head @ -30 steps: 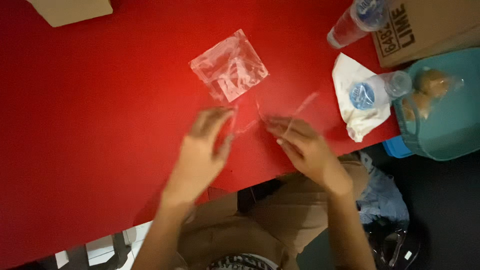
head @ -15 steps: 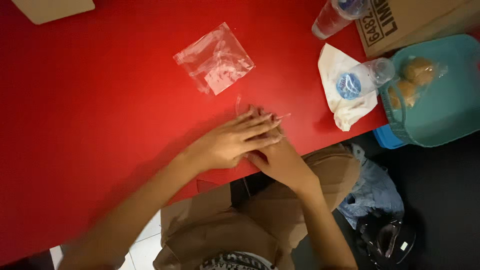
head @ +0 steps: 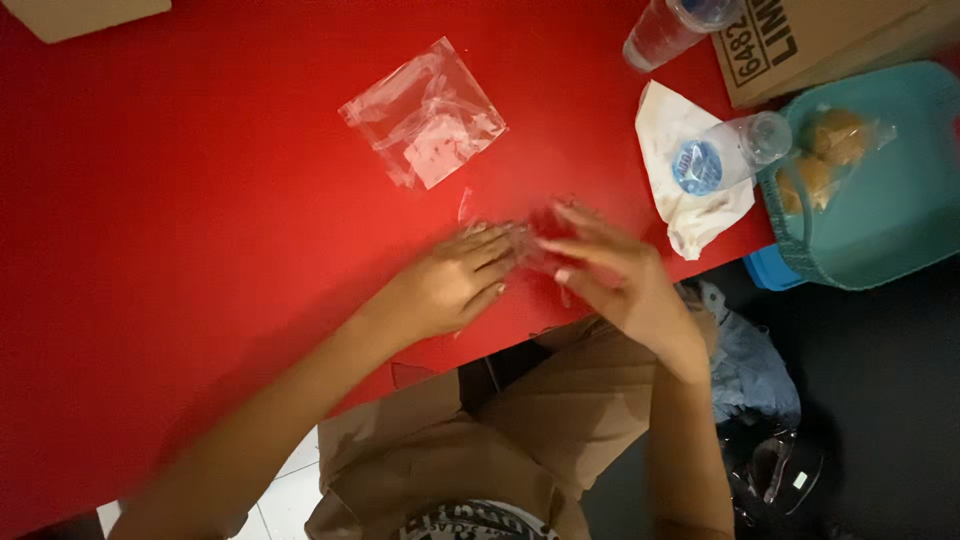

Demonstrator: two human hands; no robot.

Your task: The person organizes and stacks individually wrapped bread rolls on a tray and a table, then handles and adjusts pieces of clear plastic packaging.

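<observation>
My left hand lies flat on the red table, fingers pointing right, pressing on a small piece of clear plastic film. My right hand meets it fingertip to fingertip, and its fingers pinch the same film near the table's front edge. The film is mostly hidden under the fingers and blurred. A clear plastic bag with a small white piece inside lies flat a little beyond both hands.
A clear plastic bottle lies on a white cloth to the right. A teal basket holds wrapped buns. A cardboard box and a second bottle sit at top right, a beige object at top left.
My hands, apart and holding thin strips a second ago, came together over the film, the left overlapping the right. Now the right hand has slid out to the right, fingertips meeting.
</observation>
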